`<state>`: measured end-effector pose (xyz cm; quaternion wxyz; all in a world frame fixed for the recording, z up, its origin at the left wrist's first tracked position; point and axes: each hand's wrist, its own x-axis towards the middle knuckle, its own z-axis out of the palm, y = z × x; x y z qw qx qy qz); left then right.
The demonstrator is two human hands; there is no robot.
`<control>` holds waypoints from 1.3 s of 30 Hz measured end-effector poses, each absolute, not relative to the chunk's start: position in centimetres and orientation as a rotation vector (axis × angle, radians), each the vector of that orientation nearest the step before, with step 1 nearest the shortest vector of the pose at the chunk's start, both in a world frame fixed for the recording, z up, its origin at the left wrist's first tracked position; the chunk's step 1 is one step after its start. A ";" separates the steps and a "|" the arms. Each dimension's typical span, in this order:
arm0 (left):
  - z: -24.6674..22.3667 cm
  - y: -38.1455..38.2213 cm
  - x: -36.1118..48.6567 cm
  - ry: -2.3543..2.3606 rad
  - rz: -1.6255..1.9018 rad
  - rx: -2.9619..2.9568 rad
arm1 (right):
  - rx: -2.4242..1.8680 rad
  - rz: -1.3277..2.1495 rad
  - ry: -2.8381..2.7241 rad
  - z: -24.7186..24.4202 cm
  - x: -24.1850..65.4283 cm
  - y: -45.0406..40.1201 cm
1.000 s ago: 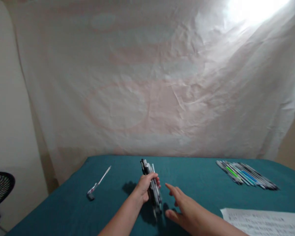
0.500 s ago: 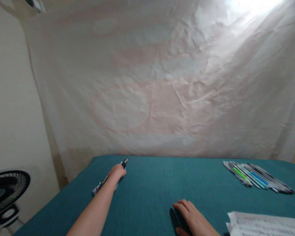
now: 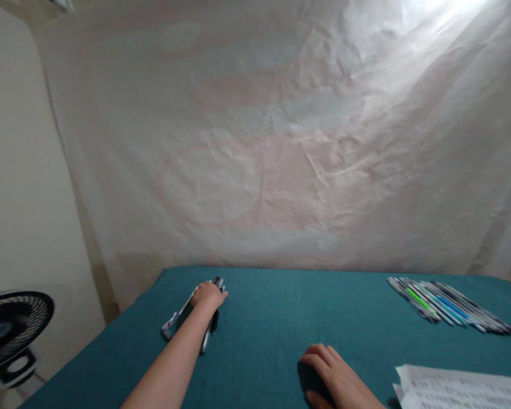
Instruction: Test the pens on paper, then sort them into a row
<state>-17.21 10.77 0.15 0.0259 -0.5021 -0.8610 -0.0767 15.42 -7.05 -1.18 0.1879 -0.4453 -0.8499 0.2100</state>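
Observation:
At the table's far left, my left hand (image 3: 208, 295) is closed over several pens (image 3: 208, 336), whose ends stick out beyond and below the fingers. A long, dark and clear case or holder (image 3: 175, 324) lies just left of that hand and forearm; its exact kind is unclear. Near the front middle, my right hand (image 3: 333, 372) rests low over the cloth, palm down. Its fingers are gently bent and the thumb stands apart. A dark patch shows beneath this hand, apparently its shadow, and no held object is visible.
A fanned row of pens (image 3: 447, 307), with green and blue ones among them, lies at the right of the teal-covered table (image 3: 259, 324). Sheets of paper with writing (image 3: 460, 389) lie at the front right. A black fan (image 3: 15, 329) stands beyond the left edge.
My left hand has shifted slightly right, and the pens under it now show apart from the case. My right hand has barely moved. The view has tilted a little.

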 end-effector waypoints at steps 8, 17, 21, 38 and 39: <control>-1.1 10.6 -17.8 -2.465 -0.279 -1.726 | -1.257 0.587 -2.414 -1.1 15.2 -7.0; -1.1 10.8 -18.9 -2.234 -0.233 -2.080 | -1.248 0.554 -2.413 -1.2 15.2 -6.9; -0.1 9.9 -18.7 -2.189 -0.273 -2.112 | -1.242 0.548 -2.416 -1.4 15.2 -6.8; 1.1 -1.0 -17.8 -1.551 -0.165 -2.639 | -1.252 0.545 -2.399 -0.3 14.9 -7.5; 1.2 -0.3 -17.8 -1.536 -0.150 -2.645 | -1.249 0.543 -2.405 -0.2 14.9 -7.5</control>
